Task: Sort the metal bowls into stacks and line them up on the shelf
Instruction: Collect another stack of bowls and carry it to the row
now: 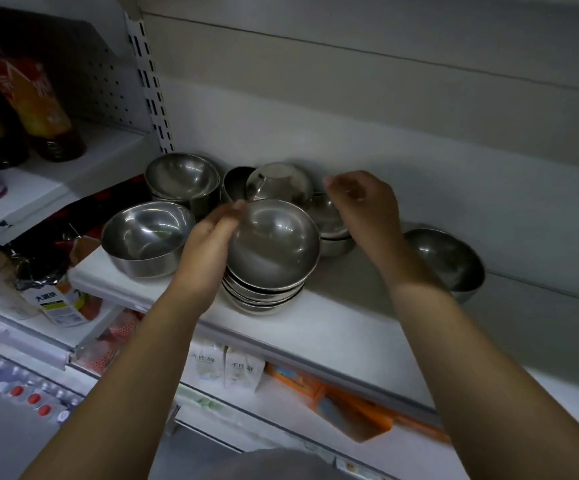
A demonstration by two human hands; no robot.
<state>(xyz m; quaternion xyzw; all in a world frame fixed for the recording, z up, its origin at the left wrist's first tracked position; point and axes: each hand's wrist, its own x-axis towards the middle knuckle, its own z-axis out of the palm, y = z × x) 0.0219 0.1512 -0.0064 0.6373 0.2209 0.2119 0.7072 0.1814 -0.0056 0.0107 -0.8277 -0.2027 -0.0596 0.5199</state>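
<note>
Left hand (211, 244) on the tilted top bowl (274, 244) of the front stack (263, 297)

A tall front stack of round steel bowls (263, 292), a single wide steel bowl (142, 244) just left of it, and more bowls (182, 178) packed close behind are crowding the left and middle of the white shelf (333, 320). Bare shelf is lying open between that stack and a lone steel bowl (450, 261) at the right.

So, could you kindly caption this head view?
Left hand at rim of stacked shiny round steel bowls on white shelf.
</note>
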